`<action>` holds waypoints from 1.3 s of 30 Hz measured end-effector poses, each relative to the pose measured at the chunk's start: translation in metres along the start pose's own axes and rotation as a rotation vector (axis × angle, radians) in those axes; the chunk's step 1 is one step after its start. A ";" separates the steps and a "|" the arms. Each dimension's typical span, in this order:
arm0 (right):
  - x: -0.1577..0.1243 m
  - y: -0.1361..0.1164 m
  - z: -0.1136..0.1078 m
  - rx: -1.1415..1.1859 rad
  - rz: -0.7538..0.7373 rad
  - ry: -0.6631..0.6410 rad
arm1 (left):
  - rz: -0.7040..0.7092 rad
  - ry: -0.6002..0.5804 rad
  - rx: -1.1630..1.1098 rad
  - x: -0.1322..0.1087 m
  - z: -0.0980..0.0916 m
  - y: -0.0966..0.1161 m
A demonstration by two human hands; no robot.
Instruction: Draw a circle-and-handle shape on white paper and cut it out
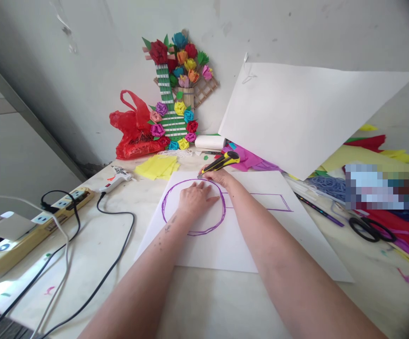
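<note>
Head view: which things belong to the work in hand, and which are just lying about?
In use: black-and-yellow cutter, held in the right grip; purple-marked white sheet, under the left grip.

Seemingly idle: glue gun; red plastic bag; yellow paper; paper-flower decoration.

I see the left hand [195, 200] spread flat inside a purple circle [207, 231] on the white sheet [225, 252], and the right hand [220, 177] gripping a cutter [221, 162], blade near the circle's far edge! Across the worktop [207, 301] I've got glue gun [116, 182] left, scissors [372, 229] right.
</note>
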State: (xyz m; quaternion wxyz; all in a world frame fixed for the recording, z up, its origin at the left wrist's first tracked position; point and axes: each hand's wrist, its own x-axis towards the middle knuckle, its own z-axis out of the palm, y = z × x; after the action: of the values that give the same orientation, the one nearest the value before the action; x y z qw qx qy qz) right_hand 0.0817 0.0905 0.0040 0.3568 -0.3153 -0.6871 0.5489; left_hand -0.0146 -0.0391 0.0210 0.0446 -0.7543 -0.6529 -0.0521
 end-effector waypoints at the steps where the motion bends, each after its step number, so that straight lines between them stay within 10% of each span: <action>1: 0.000 -0.001 0.000 0.007 0.000 0.004 | -0.001 -0.001 0.000 0.000 -0.001 0.000; 39: 0.001 0.003 -0.003 0.059 0.002 0.047 | 0.007 0.002 0.053 -0.001 -0.002 0.001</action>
State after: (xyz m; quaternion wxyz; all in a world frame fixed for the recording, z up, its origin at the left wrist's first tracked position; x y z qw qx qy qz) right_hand 0.0837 0.0931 0.0012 0.3814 -0.3182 -0.6617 0.5616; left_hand -0.0141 -0.0402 0.0231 0.0655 -0.7550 -0.6514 -0.0356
